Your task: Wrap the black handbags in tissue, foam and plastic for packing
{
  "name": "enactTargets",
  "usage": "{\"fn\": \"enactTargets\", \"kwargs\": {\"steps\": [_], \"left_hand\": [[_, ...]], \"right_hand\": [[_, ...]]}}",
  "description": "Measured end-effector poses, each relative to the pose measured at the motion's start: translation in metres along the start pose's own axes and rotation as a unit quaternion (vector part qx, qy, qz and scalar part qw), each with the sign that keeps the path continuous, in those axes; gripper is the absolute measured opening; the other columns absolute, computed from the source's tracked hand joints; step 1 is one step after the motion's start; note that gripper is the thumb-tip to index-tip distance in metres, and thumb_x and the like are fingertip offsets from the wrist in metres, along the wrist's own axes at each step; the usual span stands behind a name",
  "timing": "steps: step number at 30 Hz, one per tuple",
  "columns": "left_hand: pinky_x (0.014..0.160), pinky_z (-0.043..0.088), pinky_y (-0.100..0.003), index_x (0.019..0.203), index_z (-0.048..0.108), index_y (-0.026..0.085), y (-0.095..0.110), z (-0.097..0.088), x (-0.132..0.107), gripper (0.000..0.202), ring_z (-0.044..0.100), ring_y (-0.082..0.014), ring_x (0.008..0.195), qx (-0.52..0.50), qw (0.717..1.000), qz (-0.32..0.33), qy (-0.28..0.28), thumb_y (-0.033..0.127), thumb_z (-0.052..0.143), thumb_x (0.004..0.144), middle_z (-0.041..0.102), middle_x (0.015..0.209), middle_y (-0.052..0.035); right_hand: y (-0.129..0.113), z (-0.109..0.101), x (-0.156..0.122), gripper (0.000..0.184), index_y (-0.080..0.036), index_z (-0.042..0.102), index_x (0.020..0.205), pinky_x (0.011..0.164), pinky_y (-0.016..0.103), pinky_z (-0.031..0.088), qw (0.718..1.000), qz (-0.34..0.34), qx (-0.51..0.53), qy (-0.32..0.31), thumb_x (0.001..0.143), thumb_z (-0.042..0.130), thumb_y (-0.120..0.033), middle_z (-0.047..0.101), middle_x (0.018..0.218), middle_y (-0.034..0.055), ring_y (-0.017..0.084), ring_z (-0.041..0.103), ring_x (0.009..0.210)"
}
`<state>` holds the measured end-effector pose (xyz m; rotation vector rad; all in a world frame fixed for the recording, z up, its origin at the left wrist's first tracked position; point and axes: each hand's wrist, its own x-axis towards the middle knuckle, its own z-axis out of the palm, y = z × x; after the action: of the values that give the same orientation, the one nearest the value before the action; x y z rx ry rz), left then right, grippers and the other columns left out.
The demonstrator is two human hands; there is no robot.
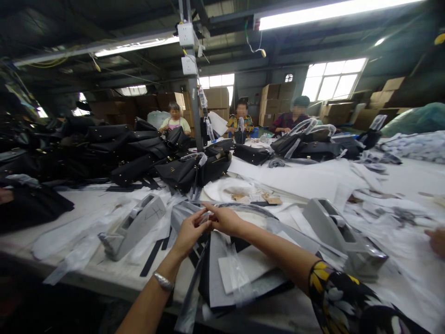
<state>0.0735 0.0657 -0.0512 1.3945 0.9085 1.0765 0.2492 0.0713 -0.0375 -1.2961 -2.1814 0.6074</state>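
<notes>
My left hand (189,230) and my right hand (224,219) meet above the table's near edge, fingers pinched together on a thin strip of clear plastic wrap (207,218). Under them lies a black bag (239,273) partly covered with white paper and clear film. A grey tape dispenser (134,225) stands just left of my left hand. A second grey tape dispenser (342,236) stands to the right of my right forearm. A curved black strap wrapped in film (243,208) arcs behind my right hand.
Piles of black handbags (139,155) fill the table's left and middle, with more (306,144) at the back right. White paper sheets (299,178) cover the right side. Three people sit at the far side. Another person's hand (438,241) shows at the right edge.
</notes>
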Motion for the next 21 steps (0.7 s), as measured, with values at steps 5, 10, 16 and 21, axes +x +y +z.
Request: {"fn": "enactTargets", "kwargs": {"steps": [5, 10, 16, 21], "left_hand": [[0.085, 0.053, -0.037, 0.107, 0.075, 0.019, 0.024, -0.014, 0.005, 0.047, 0.069, -0.0239, 0.08, 0.157, 0.987, 0.032, 0.033, 0.02, 0.081, 0.061, 0.076, 0.089, -0.0046], [0.082, 0.052, -0.03, 0.111, 0.075, 0.026, 0.038, -0.016, -0.015, 0.044, 0.065, -0.0193, 0.075, 0.227, 0.964, 0.077, 0.117, 0.021, 0.079, 0.067, 0.073, 0.094, -0.0028], [0.075, 0.054, -0.028, 0.115, 0.071, 0.023, 0.023, -0.013, -0.056, 0.044, 0.069, -0.02, 0.075, 0.215, 0.951, 0.082, 0.206, 0.037, 0.078, 0.074, 0.072, 0.082, -0.0023], [0.079, 0.055, -0.028, 0.117, 0.067, 0.021, 0.034, -0.013, -0.065, 0.046, 0.069, -0.0186, 0.08, 0.188, 0.934, 0.102, 0.285, 0.045, 0.074, 0.078, 0.072, 0.088, -0.0025]], "right_hand": [[0.004, 0.007, 0.003, 0.08, -0.022, 0.032, 0.154, 0.072, 0.027, 0.046, 0.996, -0.045, 0.073, -0.02, 0.082, 0.066, -0.018, 0.075, 0.095, 0.0039, 0.02, 0.068, 0.082], [0.014, 0.011, -0.006, 0.086, -0.027, 0.024, 0.156, 0.054, 0.02, 0.042, 0.922, 0.038, 0.383, -0.036, 0.082, 0.067, -0.031, 0.063, 0.132, 0.0094, 0.01, 0.061, 0.069], [0.018, 0.008, -0.011, 0.046, -0.013, 0.063, 0.124, 0.047, 0.018, 0.037, 0.916, 0.08, 0.39, 0.054, 0.093, 0.054, -0.045, 0.075, 0.092, 0.0106, 0.008, 0.055, 0.053], [0.017, 0.02, -0.009, 0.031, -0.013, 0.073, 0.1, 0.052, 0.02, 0.045, 0.935, 0.029, 0.349, 0.053, 0.087, 0.063, -0.039, 0.074, 0.084, 0.0058, 0.008, 0.056, 0.051]]}}
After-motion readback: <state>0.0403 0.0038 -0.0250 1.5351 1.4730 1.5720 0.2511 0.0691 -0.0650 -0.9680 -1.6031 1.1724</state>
